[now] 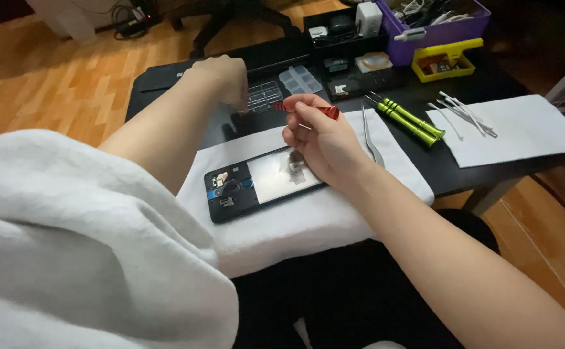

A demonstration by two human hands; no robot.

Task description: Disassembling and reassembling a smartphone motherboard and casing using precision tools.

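An opened smartphone (256,184) with its back cover off lies on a white cloth (308,220) in front of me. My right hand (321,139) rests over the phone's right end and holds a small red screwdriver (311,108) pointing left. My left hand (221,77) is farther back, fingers curled down over a clear plastic parts tray (264,95); what its fingertips touch is hidden.
Steel tweezers (368,132) and two green screwdrivers (405,119) lie right of my hand. A second white cloth (515,129) carries thin tools. A clear compartment box (300,79), a yellow box (445,61), a purple bin (437,26) and a black tray stand at the back of the black table (450,171).
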